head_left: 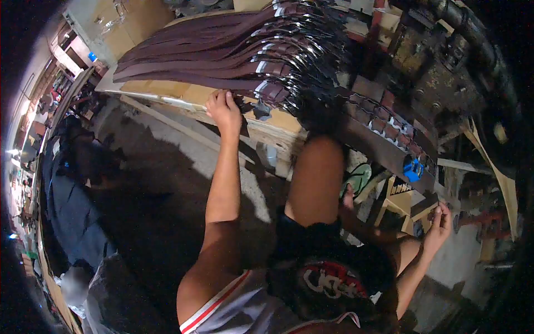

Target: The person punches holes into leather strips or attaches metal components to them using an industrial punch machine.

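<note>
My left hand [225, 111] rests at the table's front edge, fingers curled in at the lowest belt; whether it grips anything is hidden. Many dark brown belts [194, 50] lie side by side above it, with shiny metal buckles [311, 53] bunched at their right ends. My right hand [438, 221], low at the right, pinches a short dark flat strip [425, 206] between thumb and fingers. Just above it, a dark board [370, 142] carries a row of small brown pieces [384, 125] with silvery bits, and a small blue object [413, 168].
Cardboard [172, 89] covers the belt table. A yellowish plastic stool [397, 203] stands beneath the right hand, near a green slipper [359, 181]. A dark, greasy machine [439, 67] fills the upper right. Dark cloth [78, 206] is piled at the left.
</note>
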Demonstrator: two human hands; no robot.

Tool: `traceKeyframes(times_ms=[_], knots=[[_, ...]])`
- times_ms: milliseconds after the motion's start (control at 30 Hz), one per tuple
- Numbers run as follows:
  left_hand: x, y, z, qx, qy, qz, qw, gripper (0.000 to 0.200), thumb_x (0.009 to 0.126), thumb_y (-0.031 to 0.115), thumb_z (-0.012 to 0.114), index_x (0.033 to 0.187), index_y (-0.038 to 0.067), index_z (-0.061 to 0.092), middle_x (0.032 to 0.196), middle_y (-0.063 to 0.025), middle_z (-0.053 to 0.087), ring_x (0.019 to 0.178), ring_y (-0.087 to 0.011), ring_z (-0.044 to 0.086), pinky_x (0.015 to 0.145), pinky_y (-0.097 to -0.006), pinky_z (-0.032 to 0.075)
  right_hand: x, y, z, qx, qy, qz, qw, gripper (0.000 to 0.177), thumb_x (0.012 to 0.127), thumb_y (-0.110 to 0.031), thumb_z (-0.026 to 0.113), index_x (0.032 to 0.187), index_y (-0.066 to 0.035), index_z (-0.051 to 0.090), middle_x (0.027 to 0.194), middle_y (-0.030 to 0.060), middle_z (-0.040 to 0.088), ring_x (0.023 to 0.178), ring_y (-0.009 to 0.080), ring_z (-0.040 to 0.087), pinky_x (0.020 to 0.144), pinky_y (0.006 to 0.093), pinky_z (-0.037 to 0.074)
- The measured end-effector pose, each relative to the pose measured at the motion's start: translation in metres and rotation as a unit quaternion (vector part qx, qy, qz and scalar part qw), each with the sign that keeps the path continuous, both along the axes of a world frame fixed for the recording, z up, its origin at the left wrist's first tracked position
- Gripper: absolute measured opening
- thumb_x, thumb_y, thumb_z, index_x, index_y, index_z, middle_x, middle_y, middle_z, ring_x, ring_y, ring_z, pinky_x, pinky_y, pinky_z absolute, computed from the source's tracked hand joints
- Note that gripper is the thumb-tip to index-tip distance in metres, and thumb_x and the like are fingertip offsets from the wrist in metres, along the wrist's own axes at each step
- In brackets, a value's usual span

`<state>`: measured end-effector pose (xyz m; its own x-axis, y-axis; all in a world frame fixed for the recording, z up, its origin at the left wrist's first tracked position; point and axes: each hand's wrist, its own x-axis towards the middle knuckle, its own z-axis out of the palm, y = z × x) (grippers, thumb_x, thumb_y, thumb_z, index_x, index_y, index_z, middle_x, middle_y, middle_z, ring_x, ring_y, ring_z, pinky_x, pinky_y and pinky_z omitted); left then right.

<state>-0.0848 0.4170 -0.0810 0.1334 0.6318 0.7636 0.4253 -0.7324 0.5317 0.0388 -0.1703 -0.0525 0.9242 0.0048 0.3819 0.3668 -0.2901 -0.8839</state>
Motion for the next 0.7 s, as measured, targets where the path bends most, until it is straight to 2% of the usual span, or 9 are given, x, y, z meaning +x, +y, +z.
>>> traceKeyframes(times_ms=[133, 167, 233, 333, 400, 467, 500, 567, 700], knots=[[0.007, 0.016, -0.018, -0.018, -0.085, -0.065, 0.994, 0.022, 0.091, 0.016, 0.050, 0.097, -0.002, 0.060, 0.097, -0.0191, 0.060, 0.093, -0.0359, 0.055, 0.084, -0.0436, 0.042, 0.008, -0.010, -0.003, -0.050, -0.034, -0.034, 0.998, 0.021, 0.091, -0.016, 0.059, 0.104, 0.001, 0.062, 0.096, 0.0036, 0.061, 0.087, 0.0122, 0.054, 0.081, 0.0249, 0.044], [0.009, 0.020, -0.022, -0.043, -0.091, -0.066, 0.993, 0.024, 0.092, 0.018, 0.050, 0.099, -0.003, 0.060, 0.096, -0.0197, 0.061, 0.092, -0.0351, 0.056, 0.083, -0.0433, 0.043, 0.002, -0.004, 0.006, -0.023, 0.009, -0.021, 0.999, 0.022, 0.091, -0.014, 0.059, 0.106, 0.001, 0.062, 0.097, 0.0045, 0.062, 0.089, 0.0127, 0.055, 0.082, 0.0257, 0.044], [0.011, 0.015, -0.016, -0.089, -0.106, -0.074, 0.988, 0.024, 0.092, 0.018, 0.051, 0.102, -0.002, 0.061, 0.099, -0.0180, 0.062, 0.093, -0.0335, 0.058, 0.084, -0.0398, 0.044, 0.005, -0.002, 0.004, -0.026, 0.005, -0.015, 1.000, 0.021, 0.090, -0.013, 0.060, 0.106, 0.000, 0.062, 0.095, 0.0037, 0.062, 0.087, 0.0108, 0.055, 0.079, 0.0248, 0.046], [0.008, 0.026, -0.019, -0.082, -0.048, -0.031, 0.995, 0.022, 0.090, 0.013, 0.052, 0.106, -0.002, 0.059, 0.103, -0.0177, 0.063, 0.096, -0.0307, 0.059, 0.087, -0.0388, 0.044, -0.001, 0.025, 0.028, -0.062, 0.034, 0.000, 0.998, 0.022, 0.086, -0.011, 0.064, 0.105, 0.000, 0.062, 0.091, 0.0025, 0.061, 0.086, 0.0101, 0.054, 0.078, 0.0244, 0.045], [0.004, 0.025, -0.014, -0.061, -0.089, -0.036, 0.994, 0.019, 0.090, 0.008, 0.051, 0.103, -0.004, 0.057, 0.101, -0.0175, 0.063, 0.094, -0.0282, 0.060, 0.085, -0.0371, 0.045, 0.006, 0.036, 0.037, -0.146, -0.051, 0.063, 0.986, 0.031, 0.080, -0.009, 0.068, 0.108, 0.000, 0.060, 0.095, 0.0087, 0.062, 0.090, 0.0184, 0.058, 0.084, 0.0275, 0.044], [-0.001, 0.009, 0.002, -0.060, -0.120, -0.038, 0.990, 0.019, 0.093, 0.005, 0.044, 0.102, -0.007, 0.054, 0.103, -0.0189, 0.062, 0.089, -0.0264, 0.063, 0.081, -0.0347, 0.048, 0.009, 0.046, 0.053, -0.251, -0.120, 0.117, 0.953, 0.052, 0.075, -0.013, 0.072, 0.122, -0.002, 0.052, 0.119, 0.0177, 0.055, 0.114, 0.0353, 0.049, 0.097, 0.0391, 0.039], [0.000, 0.021, -0.004, -0.099, -0.199, -0.114, 0.968, 0.019, 0.094, 0.005, 0.042, 0.101, -0.009, 0.053, 0.102, -0.0195, 0.062, 0.092, -0.0274, 0.062, 0.082, -0.0351, 0.048, 0.013, 0.050, 0.054, -0.253, -0.126, 0.123, 0.951, 0.055, 0.074, -0.014, 0.072, 0.124, -0.002, 0.050, 0.121, 0.0181, 0.053, 0.115, 0.0359, 0.048, 0.098, 0.0396, 0.038], [-0.002, 0.019, -0.001, -0.096, -0.220, -0.083, 0.967, 0.020, 0.094, 0.006, 0.041, 0.101, -0.010, 0.052, 0.099, -0.0184, 0.061, 0.093, -0.0263, 0.061, 0.083, -0.0353, 0.048, 0.021, 0.058, 0.056, -0.259, -0.142, 0.143, 0.945, 0.063, 0.073, -0.015, 0.073, 0.128, -0.003, 0.046, 0.124, 0.0188, 0.051, 0.118, 0.0371, 0.045, 0.100, 0.0407, 0.037], [-0.001, 0.018, -0.005, -0.172, -0.377, -0.152, 0.898, 0.022, 0.095, 0.010, 0.045, 0.103, -0.009, 0.053, 0.101, -0.0174, 0.059, 0.092, -0.0237, 0.057, 0.085, -0.0362, 0.047, 0.042, 0.065, 0.043, -0.260, -0.138, 0.193, 0.936, 0.070, 0.073, -0.019, 0.074, 0.132, -0.001, 0.042, 0.129, 0.0218, 0.047, 0.121, 0.0373, 0.044, 0.103, 0.0401, 0.035]])
